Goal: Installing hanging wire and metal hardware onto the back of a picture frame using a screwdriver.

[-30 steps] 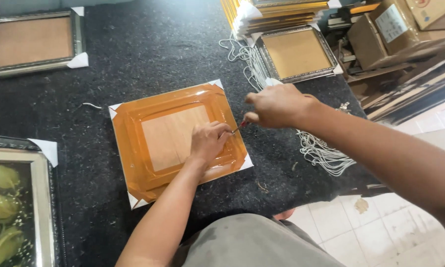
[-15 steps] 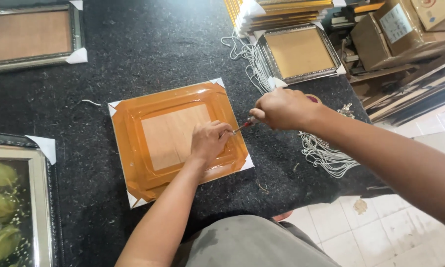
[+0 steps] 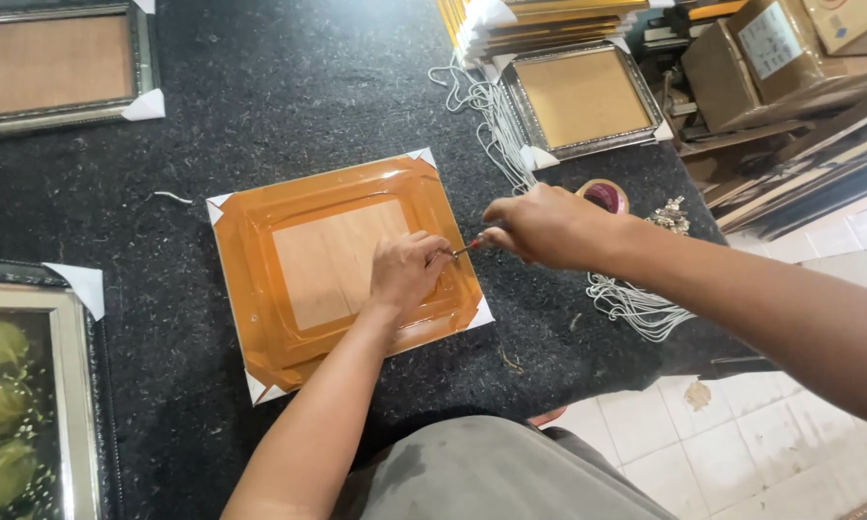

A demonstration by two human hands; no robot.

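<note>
Hands (image 3: 409,274) unmoved on orange frame (image 3: 342,270)

Even, soft daylight is cast; glare is seen on the orange wrap (image 3: 260,279); edges are slightly bent.

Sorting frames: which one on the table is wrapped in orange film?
The middle frame, under both hands; the others show bare silver or gold edges.

Hidden and cropped parts, head view.
The right hand (image 3: 547,226) covers the handle of a thin metal tool (image 3: 462,249), whose tip vanishes under the left hand (image 3: 407,273). The picture's left edge crops a silver-framed picture of yellow-green leaves (image 3: 19,395); its top edge crops a silver frame with brown backing (image 3: 58,63).
</note>
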